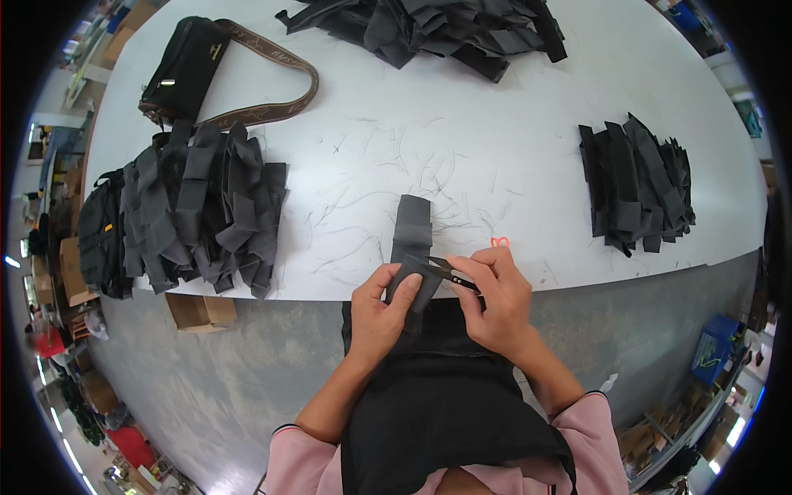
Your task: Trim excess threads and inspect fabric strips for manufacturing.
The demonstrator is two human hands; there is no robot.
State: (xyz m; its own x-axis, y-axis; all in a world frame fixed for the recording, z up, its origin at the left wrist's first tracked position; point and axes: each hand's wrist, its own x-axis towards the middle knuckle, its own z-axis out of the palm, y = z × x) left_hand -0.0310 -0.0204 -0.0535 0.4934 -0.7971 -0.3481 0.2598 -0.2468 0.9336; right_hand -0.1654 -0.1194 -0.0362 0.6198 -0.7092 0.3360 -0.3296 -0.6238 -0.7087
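Observation:
At the table's near edge my left hand pinches a strip of black fabric between thumb and fingers. The strip's far part lies on the white table, while its near end folds over my fingers. Closed round a pair of small black thread snips, my right hand brings their blades against the strip beside my left thumb. Part of the snips is hidden by my fingers. Loose dark thread ends are scattered beyond the strip.
Black fabric strips stand heaped at the left, the far side and the right. A black bag with a patterned brown strap and a black backpack sit at left. Orange-red loops show past my right hand.

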